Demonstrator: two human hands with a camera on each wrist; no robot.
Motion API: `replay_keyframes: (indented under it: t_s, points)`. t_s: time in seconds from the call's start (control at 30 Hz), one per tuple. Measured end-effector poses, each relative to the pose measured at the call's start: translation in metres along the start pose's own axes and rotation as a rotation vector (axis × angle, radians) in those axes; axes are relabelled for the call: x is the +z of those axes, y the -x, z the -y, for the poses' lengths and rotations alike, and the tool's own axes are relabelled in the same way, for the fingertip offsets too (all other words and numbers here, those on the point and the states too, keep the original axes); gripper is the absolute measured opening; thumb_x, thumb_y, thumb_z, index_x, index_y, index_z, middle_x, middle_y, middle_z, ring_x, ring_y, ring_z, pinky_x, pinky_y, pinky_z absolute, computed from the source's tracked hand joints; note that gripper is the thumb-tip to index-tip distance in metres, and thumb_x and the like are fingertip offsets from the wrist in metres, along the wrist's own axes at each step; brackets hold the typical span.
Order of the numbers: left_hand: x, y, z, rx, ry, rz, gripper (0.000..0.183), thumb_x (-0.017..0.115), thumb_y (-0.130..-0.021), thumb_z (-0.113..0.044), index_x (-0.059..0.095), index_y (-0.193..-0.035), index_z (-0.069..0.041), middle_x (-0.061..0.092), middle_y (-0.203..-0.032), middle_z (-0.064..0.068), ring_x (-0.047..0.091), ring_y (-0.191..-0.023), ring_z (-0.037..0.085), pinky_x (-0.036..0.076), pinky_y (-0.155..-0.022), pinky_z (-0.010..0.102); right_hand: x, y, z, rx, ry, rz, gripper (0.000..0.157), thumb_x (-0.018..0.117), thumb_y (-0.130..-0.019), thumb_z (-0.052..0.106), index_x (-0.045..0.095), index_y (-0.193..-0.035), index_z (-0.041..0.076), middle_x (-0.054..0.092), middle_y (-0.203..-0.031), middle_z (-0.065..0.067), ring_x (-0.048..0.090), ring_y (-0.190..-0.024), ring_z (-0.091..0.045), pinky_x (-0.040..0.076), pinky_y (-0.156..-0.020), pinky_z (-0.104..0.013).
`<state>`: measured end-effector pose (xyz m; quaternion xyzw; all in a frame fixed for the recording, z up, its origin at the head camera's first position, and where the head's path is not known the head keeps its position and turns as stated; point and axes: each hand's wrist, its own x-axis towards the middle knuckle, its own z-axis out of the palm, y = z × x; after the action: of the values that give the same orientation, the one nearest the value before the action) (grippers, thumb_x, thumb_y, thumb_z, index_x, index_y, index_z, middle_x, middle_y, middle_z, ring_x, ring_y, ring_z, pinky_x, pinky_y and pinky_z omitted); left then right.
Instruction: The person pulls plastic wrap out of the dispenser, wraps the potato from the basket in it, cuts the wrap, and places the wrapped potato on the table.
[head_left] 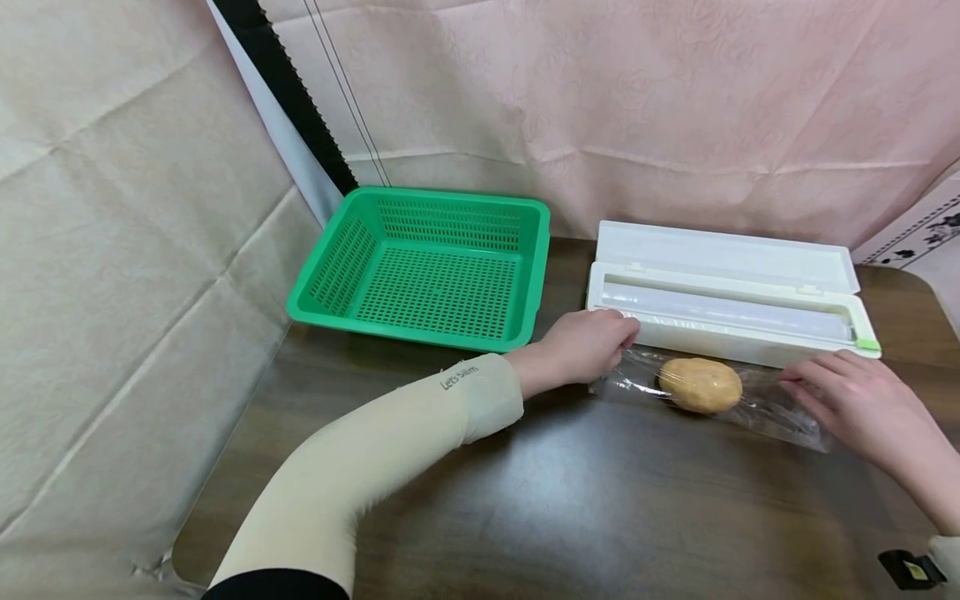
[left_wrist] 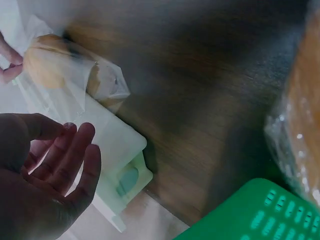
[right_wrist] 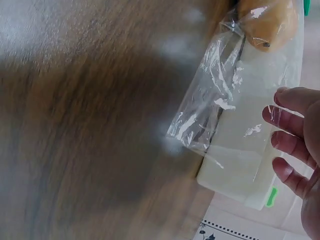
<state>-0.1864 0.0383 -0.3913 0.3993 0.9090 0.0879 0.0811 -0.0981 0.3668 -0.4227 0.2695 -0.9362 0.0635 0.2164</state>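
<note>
A yellow-brown, pear-like fruit (head_left: 701, 386) with a dark spot at one end (right_wrist: 267, 44) lies wrapped in clear plastic wrap (head_left: 780, 414) on the table, just in front of a white wrap dispenser (head_left: 738, 343). Left of the fruit, my left hand (head_left: 581, 343) pinches the film's edge between thumb and fingers by the dispenser's left front corner. On the other side my right hand (head_left: 862, 404) pinches the film with thumb and forefinger, its other fingers spread apart in the right wrist view. Loose film juts out from both sides of the fruit.
Behind my left forearm stands a green slotted basket (head_left: 420, 332). The dispenser's lid (head_left: 723, 254) is raised, with a film roll (head_left: 720, 308) inside. A blurred orange-brown thing in shiny plastic (left_wrist: 307, 105) fills the left wrist view's right edge. Curtains hang behind the brown table (head_left: 570, 508).
</note>
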Motion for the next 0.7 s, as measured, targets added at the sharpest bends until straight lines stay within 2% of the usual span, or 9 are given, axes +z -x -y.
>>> replay_keyframes:
  t_s: [0.13, 0.3, 0.57, 0.7]
  points:
    - [0.005, -0.002, -0.002, -0.01, -0.094, 0.008, 0.013, 0.051, -0.093, -0.012, 0.057, -0.099, -0.021, 0.057, -0.093, -0.01, 0.058, -0.081, 0.008, 0.048, -0.058, 0.029, 0.003, -0.001, -0.001, -0.015, -0.004, 0.016, 0.069, 0.02, -0.099, 0.061, 0.065, -0.079, 0.013, 0.065, -0.076, -0.004, 0.061, -0.073, -0.03, 0.041, -0.071, -0.047]
    - [0.01, -0.004, -0.003, 0.017, -0.206, -0.002, 0.021, 0.048, -0.095, -0.008, 0.056, -0.109, -0.021, 0.062, -0.106, -0.007, 0.064, -0.091, 0.012, 0.052, -0.062, 0.034, 0.009, 0.001, -0.002, -0.02, -0.008, 0.021, 0.068, 0.02, -0.1, 0.059, 0.066, -0.08, 0.012, 0.064, -0.076, -0.003, 0.061, -0.075, -0.029, 0.041, -0.072, -0.046]
    - [0.012, -0.001, -0.001, 0.04, -0.22, -0.03, 0.022, 0.05, -0.094, -0.009, 0.055, -0.111, -0.02, 0.063, -0.109, -0.006, 0.065, -0.092, 0.013, 0.053, -0.063, 0.035, 0.013, 0.002, -0.001, 0.001, -0.021, 0.027, 0.071, 0.018, -0.099, 0.061, 0.066, -0.08, 0.012, 0.065, -0.077, -0.005, 0.061, -0.077, -0.031, 0.043, -0.07, -0.049]
    - [0.013, 0.004, -0.003, 0.066, -0.264, -0.106, 0.025, 0.049, -0.094, -0.006, 0.056, -0.115, -0.018, 0.062, -0.106, -0.003, 0.062, -0.092, 0.014, 0.052, -0.067, 0.031, 0.013, 0.001, 0.0, 0.004, -0.022, 0.024, 0.071, 0.019, -0.099, 0.061, 0.066, -0.079, 0.012, 0.065, -0.076, -0.005, 0.061, -0.076, -0.032, 0.044, -0.069, -0.049]
